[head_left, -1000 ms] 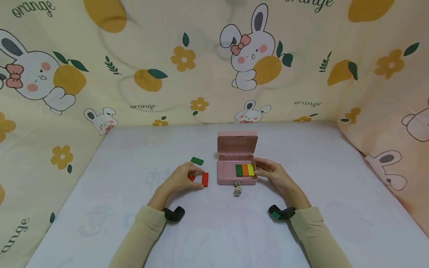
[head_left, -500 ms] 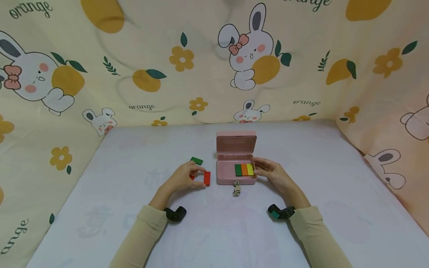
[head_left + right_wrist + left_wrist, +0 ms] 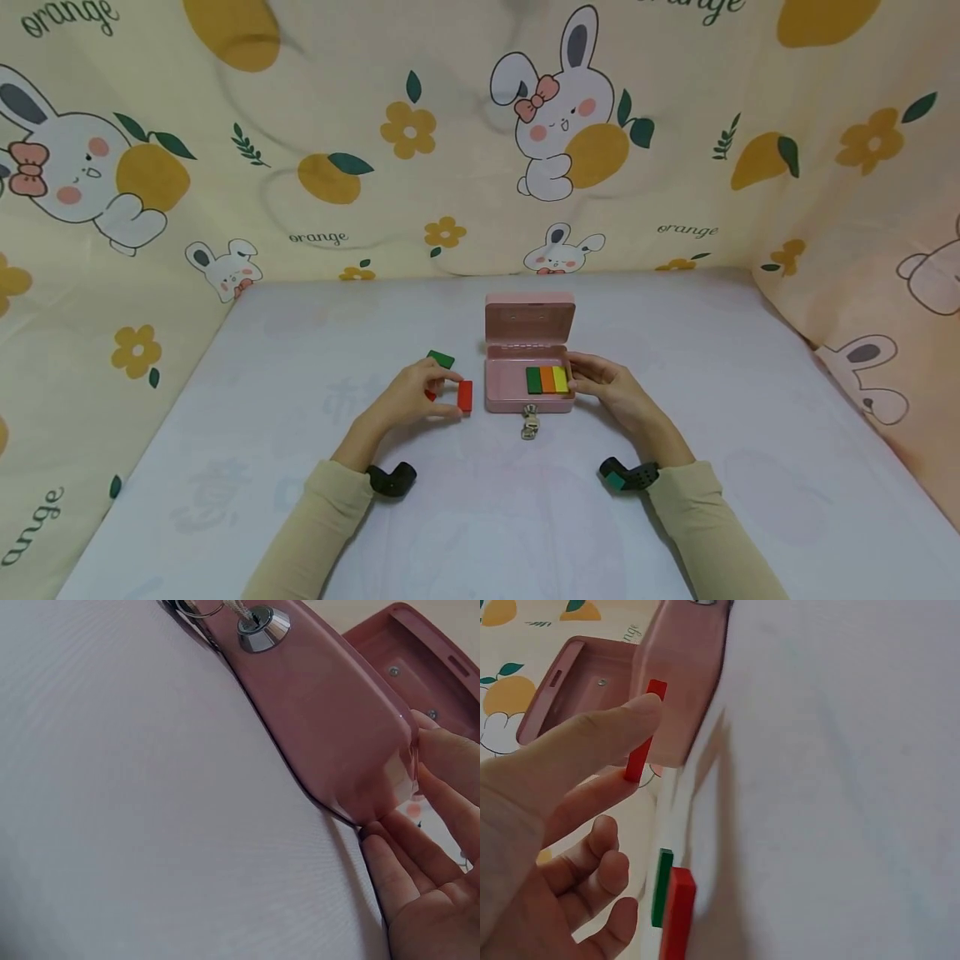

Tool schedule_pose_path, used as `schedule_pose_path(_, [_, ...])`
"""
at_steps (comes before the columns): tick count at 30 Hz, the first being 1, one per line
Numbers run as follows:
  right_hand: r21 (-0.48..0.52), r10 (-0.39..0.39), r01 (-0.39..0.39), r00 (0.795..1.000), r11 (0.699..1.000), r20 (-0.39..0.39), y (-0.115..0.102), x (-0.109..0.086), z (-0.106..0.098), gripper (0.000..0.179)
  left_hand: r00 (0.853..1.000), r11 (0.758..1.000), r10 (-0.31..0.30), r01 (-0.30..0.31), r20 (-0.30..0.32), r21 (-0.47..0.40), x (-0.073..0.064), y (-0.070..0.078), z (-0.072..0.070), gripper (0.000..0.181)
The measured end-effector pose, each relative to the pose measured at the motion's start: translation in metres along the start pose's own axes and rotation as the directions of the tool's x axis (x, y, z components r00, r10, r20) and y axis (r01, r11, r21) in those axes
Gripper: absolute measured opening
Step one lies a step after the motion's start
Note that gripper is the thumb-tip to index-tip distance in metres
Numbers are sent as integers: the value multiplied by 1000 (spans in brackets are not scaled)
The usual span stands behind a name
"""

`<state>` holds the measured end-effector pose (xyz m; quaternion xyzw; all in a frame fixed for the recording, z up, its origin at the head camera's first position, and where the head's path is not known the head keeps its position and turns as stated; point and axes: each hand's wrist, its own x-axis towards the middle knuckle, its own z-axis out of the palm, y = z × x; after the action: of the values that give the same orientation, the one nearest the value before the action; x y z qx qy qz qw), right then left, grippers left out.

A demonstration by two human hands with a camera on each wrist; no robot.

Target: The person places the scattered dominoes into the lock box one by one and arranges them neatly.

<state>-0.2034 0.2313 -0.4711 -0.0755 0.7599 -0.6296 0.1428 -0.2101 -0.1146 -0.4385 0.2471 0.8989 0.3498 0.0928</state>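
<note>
My left hand (image 3: 412, 396) pinches a red block (image 3: 465, 397) upright between thumb and forefinger, just left of the cash box. The left wrist view shows this red block (image 3: 637, 759) raised off the table, the other fingers loosely curled. The pink cash box (image 3: 502, 402) stands with its lid raised. Inside, at its right, a green block (image 3: 533, 381), an orange block (image 3: 548, 380) and a yellow block (image 3: 561, 380) lie side by side. My right hand (image 3: 611, 396) grips the box's right side; in the right wrist view its fingers (image 3: 394, 874) touch the outer wall near the base.
Behind my left hand a green block (image 3: 441, 359) lies on the white table (image 3: 480, 517). Another red block (image 3: 430, 395) is partly hidden by that hand. A keyring charm (image 3: 530, 423) hangs from the lock (image 3: 262, 628). A patterned cloth (image 3: 450, 183) surrounds the table.
The left hand has shifted slightly to the right with the red block, closer to the cash box. My right hand and the blocks inside have stayed put.
</note>
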Motion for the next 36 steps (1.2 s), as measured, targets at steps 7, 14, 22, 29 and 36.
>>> schedule_pose_path(7, [-13, -24, 24, 1000, 1000, 10, -3, 1, 2, 60, 997, 998, 59, -61, -42, -24, -2, 5, -5, 46])
schedule_pose_path(14, [-60, -89, 91, 995, 994, 37, -4, 3, 4, 60, 995, 996, 81, -83, -54, -41, -3, 10, -5, 47])
schedule_pose_path(22, [-62, -115, 119, 991, 991, 69, -5, 6, 9, 60, 993, 995, 94, -95, -75, -14, -4, 7, 0, 47])
schedule_pose_path(29, [-24, -107, 109, 991, 994, 81, -4, 6, 12, 60, 993, 996, 90, -92, -77, -17, -1, 11, 2, 47])
schedule_pose_path(36, [-14, -88, 90, 993, 996, 79, -4, 6, 12, 59, 996, 998, 52, -53, -67, -24, 3, 20, 1, 49])
